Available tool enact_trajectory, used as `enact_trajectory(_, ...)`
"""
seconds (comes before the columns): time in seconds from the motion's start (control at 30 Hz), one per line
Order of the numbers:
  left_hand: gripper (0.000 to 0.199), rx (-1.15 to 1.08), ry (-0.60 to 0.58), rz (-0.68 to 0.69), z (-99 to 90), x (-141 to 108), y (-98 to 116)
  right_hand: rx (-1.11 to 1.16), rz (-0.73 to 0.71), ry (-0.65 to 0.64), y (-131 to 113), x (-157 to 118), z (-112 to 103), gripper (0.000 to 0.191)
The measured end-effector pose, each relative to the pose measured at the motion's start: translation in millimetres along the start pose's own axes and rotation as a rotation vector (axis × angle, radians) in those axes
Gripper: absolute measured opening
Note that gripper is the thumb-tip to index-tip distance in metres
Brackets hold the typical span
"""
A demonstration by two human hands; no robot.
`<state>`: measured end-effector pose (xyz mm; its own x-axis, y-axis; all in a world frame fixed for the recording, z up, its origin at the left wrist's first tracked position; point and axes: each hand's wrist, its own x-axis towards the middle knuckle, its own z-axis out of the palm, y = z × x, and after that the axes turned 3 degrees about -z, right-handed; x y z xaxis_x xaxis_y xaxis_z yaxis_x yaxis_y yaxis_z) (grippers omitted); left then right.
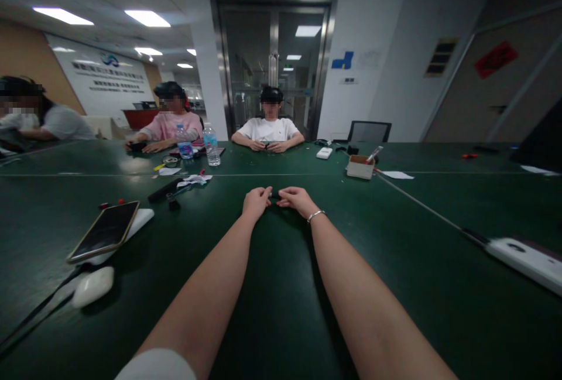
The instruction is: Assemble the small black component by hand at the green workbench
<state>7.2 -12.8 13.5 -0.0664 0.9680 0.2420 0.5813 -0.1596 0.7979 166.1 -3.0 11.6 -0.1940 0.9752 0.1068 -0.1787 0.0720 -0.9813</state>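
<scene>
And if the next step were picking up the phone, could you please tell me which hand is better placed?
Probably the left hand: it is nearer the phone than the right hand is. Both hands seem to hold a small dark object, so neither looks free.

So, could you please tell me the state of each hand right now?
Left hand: closed, pinching one end of a small dark object.
Right hand: closed, pinching its other end; the object is too small to identify.

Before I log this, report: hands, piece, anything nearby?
Left hand and right hand pinching at small dark piece. Its details unclear. Phone left, power strip right.
</scene>
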Motion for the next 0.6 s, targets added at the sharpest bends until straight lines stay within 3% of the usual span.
enact_trajectory(0.33,0.02,-0.245,-0.069,0.118,9.1,9.8,-13.5,-0.033,0.024,0.026,-3.5,-0.8,1.3,0.021)
enact_trajectory(0.6,0.031,-0.284,-0.129,0.048,5.3,10.4,-12.0,-0.06,0.016,0.005,-1.3,0.8,1.8,0.021)
